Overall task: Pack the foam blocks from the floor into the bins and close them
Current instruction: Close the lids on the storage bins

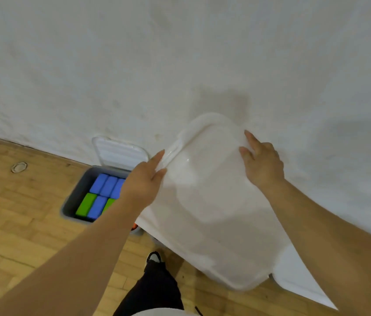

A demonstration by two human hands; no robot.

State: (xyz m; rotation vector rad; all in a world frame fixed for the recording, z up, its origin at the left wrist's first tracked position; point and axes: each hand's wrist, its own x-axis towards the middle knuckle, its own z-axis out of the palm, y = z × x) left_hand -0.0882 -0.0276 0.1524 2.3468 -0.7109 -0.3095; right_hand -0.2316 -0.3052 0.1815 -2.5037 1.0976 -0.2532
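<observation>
Together, left hand (147, 181) and right hand (263, 164) pinch the white lid (214, 215) between their fingers (158, 156).

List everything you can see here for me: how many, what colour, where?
lid: one, translucent white, held up mid-frame
second lid: one, white, ribbed, propped on the wall behind the bin
bin: one, grey, open, on the floor by the wall
blue foam blocks: four showing, inside the bin
green foam blocks: two showing, inside the bin, one partly behind the arm
floor plate: one, round, metallic, far left
floor: wooden, tan
wall: white
shoe: one, black and white, bottom centre
left hand: holds the lid's left edge
right hand: holds its right edge
</observation>
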